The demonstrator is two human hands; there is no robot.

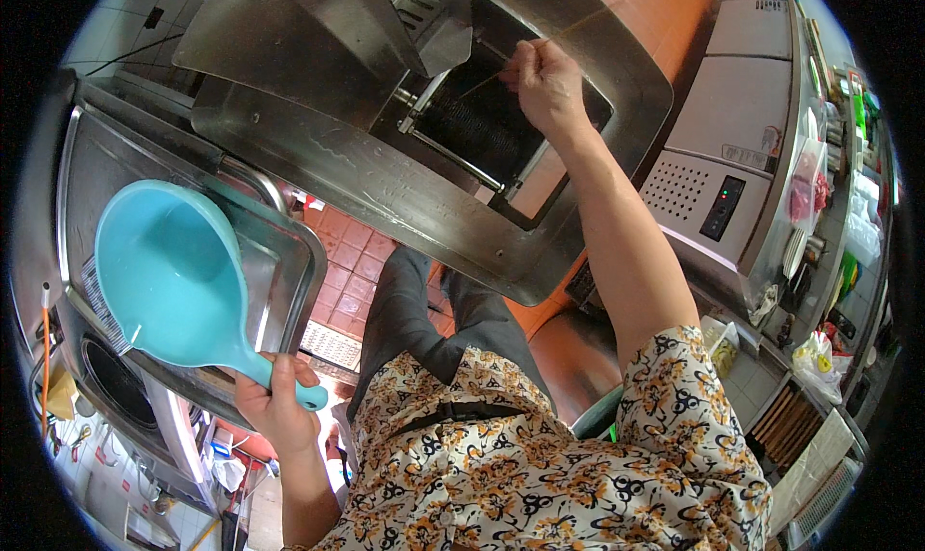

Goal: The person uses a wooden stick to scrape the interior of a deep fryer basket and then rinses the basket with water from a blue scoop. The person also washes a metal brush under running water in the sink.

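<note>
My left hand [278, 399] grips the handle of a light-blue plastic ladle [173, 276], whose wide bowl faces up above a metal counter and a bristled brush [105, 309]. My right hand [542, 81], its fingers curled together, is over the dark opening of a stainless steel machine [433, 182]. A thin strand shows on both sides of those fingers; I cannot tell what it is or whether they pinch it. Inside the opening lies a ridged dark roller or belt [477, 132], with a metal rod along its near edge.
An angled metal guard [347, 23] rises over the machine's far left. At left stands a metal counter [155, 154] with a raised rim. To the right are a steel-and-white appliance [751, 103] with a lit control panel and a shelf crowded with bags and bowls. Red tiles [347, 262] cover the floor.
</note>
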